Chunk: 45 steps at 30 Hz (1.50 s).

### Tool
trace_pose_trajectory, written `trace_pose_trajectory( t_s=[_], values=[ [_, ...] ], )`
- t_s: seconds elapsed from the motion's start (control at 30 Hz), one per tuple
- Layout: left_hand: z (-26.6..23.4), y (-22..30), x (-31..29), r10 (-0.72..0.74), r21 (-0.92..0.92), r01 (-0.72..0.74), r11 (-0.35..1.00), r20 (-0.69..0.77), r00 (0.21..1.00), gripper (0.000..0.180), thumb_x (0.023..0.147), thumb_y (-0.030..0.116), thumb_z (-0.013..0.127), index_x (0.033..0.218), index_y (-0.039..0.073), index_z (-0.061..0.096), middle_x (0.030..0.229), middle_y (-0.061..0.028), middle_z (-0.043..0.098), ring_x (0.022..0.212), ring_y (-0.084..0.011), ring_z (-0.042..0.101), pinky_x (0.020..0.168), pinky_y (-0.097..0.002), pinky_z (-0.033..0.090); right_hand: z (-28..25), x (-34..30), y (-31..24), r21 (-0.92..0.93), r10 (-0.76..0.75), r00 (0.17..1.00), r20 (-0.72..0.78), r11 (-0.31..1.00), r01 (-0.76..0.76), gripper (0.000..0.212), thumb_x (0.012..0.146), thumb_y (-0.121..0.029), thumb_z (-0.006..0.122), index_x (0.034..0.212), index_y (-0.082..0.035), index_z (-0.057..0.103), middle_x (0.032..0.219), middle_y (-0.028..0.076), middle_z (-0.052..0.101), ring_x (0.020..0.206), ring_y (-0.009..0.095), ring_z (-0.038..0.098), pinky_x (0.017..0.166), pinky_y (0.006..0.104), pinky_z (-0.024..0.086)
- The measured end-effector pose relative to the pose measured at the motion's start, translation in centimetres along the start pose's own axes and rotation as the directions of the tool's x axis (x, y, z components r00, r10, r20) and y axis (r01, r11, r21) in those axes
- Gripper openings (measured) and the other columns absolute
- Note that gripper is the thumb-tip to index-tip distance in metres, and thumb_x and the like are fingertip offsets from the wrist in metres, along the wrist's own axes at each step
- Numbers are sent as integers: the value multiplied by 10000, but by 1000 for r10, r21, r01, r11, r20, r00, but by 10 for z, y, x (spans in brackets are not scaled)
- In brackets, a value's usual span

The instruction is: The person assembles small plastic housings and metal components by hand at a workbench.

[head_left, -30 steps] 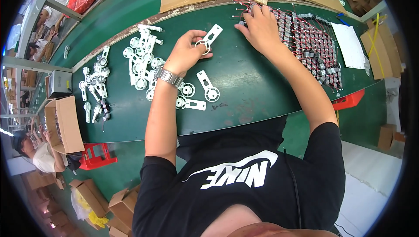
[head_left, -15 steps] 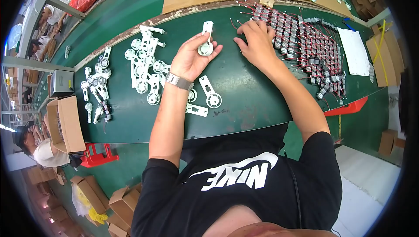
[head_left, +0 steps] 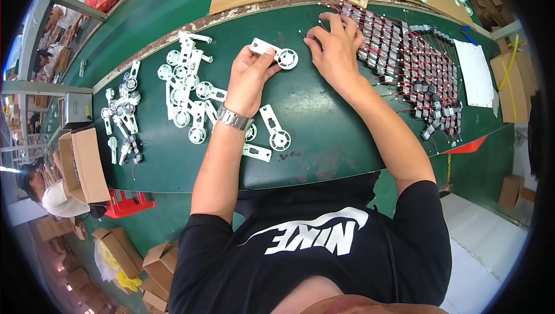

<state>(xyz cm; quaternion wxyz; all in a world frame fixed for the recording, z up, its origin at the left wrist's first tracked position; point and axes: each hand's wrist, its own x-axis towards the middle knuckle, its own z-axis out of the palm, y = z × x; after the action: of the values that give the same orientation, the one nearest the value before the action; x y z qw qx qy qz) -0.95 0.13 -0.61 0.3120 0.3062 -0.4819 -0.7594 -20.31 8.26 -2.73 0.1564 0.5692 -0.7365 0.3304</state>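
Thumb and fingers of the left hand (head_left: 245,86) pinch a white ring-ended part (head_left: 285,58), pressed together on its flat arm with the thumb lying across the top. From the palm, the part sits at about one o'clock; its flat end juts toward eleven from the grip, while its round, spoked end points to three, toward the right hand (head_left: 336,54). That hand is at the nine-o'clock edge of a grid of small silvery motors with red wires (head_left: 399,48), its fingers curled, thumb and index finger close together; whether they pinch anything cannot be told. A white sheet (head_left: 473,74) lies past the motors at three o'clock.

At nine o'clock from the left hand, on the green table (head_left: 324,123), lies a pile of similar white parts (head_left: 188,83), with a smaller cluster (head_left: 124,107) farther out. At five, near the wrist, a loose part (head_left: 273,127) lies with its ring toward the person. At twelve, more such parts lie on brown cardboard (head_left: 243,1).
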Motion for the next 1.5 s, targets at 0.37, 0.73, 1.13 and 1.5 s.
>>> trace_pose_trajectory(
  t_s=[0.37,0.73,1.13,1.5],
  values=[
    [0,8,-7,-55,-25,54,998,-24,998,251,1069,171,575,1207,-34,529,1274,-228,679,1121,-281,703,1005,-434,580,-25,-4,-22,366,-190,980,-66,909,201,175,923,-5,666,1034,-54,540,1145,107,645,1189,337,562,1068,558,285],
    [7,7,-9,-35,-32,35,999,21,999,253,1081,145,552,1230,-42,470,1241,-240,692,1076,-287,730,953,-409,611,-31,-14,-30,574,-141,962,232,818,-19,122,984,-16,607,1061,-15,513,969,193,632,850,425,644,709,487,508],
    [16,5,-13,13,108,-14,994,10,1000,249,1073,163,584,1222,-18,499,1222,-204,714,1067,-241,730,909,-367,617,-35,-17,-34,454,-105,952,288,890,-39,93,962,-51,630,979,-15,546,945,164,667,853,413,667,694,504,536],
    [18,2,-12,56,184,-49,982,-31,998,227,1027,89,652,1214,-12,573,1134,-129,724,995,-161,711,822,-295,633,-35,-21,-45,383,-96,973,209,924,9,104,955,-86,651,967,-19,572,904,157,675,828,396,678,677,500,548]
  ],
)
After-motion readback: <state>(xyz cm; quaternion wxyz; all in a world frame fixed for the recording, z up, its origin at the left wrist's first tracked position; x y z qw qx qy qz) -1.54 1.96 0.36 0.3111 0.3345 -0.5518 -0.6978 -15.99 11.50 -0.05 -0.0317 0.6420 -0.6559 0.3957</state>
